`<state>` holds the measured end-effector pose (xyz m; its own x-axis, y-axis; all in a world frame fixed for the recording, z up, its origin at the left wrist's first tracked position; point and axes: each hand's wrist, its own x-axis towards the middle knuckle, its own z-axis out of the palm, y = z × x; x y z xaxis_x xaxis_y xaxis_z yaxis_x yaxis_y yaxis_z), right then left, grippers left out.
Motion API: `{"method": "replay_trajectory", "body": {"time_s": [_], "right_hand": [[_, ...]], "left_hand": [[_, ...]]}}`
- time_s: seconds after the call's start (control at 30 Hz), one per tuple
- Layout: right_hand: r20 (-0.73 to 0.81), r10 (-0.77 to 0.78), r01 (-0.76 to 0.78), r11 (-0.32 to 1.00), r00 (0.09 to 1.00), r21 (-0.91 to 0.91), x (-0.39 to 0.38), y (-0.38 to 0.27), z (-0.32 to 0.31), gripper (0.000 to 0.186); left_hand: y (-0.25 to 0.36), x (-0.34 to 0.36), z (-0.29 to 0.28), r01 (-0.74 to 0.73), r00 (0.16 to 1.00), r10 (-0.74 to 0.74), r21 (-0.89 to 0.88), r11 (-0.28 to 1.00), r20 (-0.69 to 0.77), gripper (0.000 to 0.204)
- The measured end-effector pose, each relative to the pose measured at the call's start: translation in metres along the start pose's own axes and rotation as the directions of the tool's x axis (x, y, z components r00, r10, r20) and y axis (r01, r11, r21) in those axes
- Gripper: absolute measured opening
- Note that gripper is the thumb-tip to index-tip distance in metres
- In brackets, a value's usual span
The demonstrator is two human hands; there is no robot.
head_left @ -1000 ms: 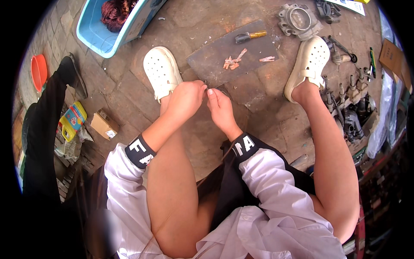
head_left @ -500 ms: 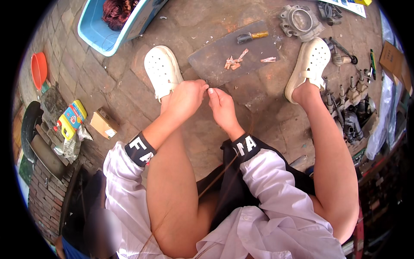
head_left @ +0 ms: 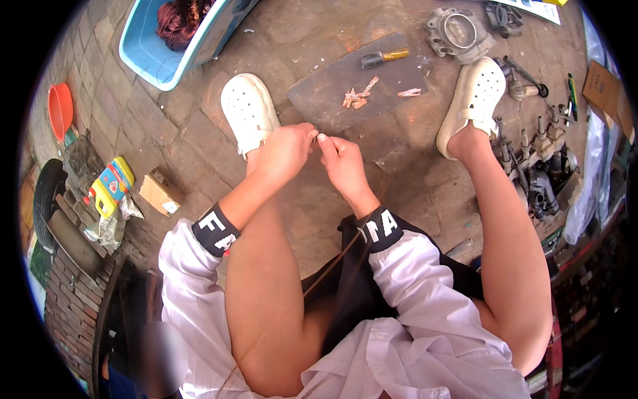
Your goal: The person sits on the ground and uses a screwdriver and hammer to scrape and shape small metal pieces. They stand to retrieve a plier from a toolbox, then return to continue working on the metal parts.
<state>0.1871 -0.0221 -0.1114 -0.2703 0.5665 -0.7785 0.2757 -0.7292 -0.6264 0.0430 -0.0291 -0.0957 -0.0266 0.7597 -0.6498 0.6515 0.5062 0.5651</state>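
Observation:
My left hand [head_left: 286,151] and my right hand [head_left: 345,165] meet fingertip to fingertip over the paving, just short of a dark flat plate [head_left: 312,96]. Both are closed in a pinch; whatever sits between the fingers is too small to make out. Several pinkish-orange strips [head_left: 357,98] lie in a loose heap on the plate, with a smaller bunch [head_left: 409,92] to their right. Behind them rests a tool with a yellow handle and a dark head [head_left: 373,61]. Thin brown strands cross below my right wrist; I cannot tell what they are.
A light blue tub [head_left: 151,63] with a dark red-brown tangle [head_left: 176,30] stands far left. Metal machine parts [head_left: 541,179] and a round-holed casting [head_left: 458,30] lie right. At left are a yellow jug [head_left: 111,186], a small carton [head_left: 161,191] and an orange scoop [head_left: 60,110].
The two hands stay pinched together in nearly the same spot, my right fingers shifted very slightly. The whole scene has shifted a little in the picture; the strips and tool lie as before.

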Motion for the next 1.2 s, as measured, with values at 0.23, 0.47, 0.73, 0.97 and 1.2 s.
{"method": "replay_trajectory", "body": {"time_s": [0.23,0.47,0.73,0.97,1.2], "right_hand": [[-0.017,-0.059,0.058,0.995,0.998,-0.083,-0.001,-0.003,-0.001,0.029],[-0.025,-0.106,0.099,0.974,0.994,-0.203,-0.003,-0.009,0.001,0.027],[-0.032,-0.094,0.085,0.972,0.995,-0.220,0.000,-0.009,0.001,0.027],[-0.034,-0.151,0.135,0.947,0.988,-0.291,0.000,-0.009,0.003,0.027],[0.019,-0.142,0.141,0.940,0.990,-0.310,0.000,-0.009,0.001,0.028]], "left_hand": [[0.006,0.004,0.000,0.050,0.997,-0.053,-0.062,0.997,-0.051,0.021],[0.005,0.001,-0.003,0.077,0.995,-0.082,-0.092,0.993,-0.048,0.023],[0.005,0.000,-0.005,0.021,0.998,-0.023,-0.032,0.999,-0.052,0.022],[-0.003,0.002,-0.003,0.034,0.997,-0.038,-0.053,0.998,-0.068,0.020],[-0.008,0.003,0.003,0.076,0.996,-0.081,-0.100,0.992,-0.048,0.019]]}}
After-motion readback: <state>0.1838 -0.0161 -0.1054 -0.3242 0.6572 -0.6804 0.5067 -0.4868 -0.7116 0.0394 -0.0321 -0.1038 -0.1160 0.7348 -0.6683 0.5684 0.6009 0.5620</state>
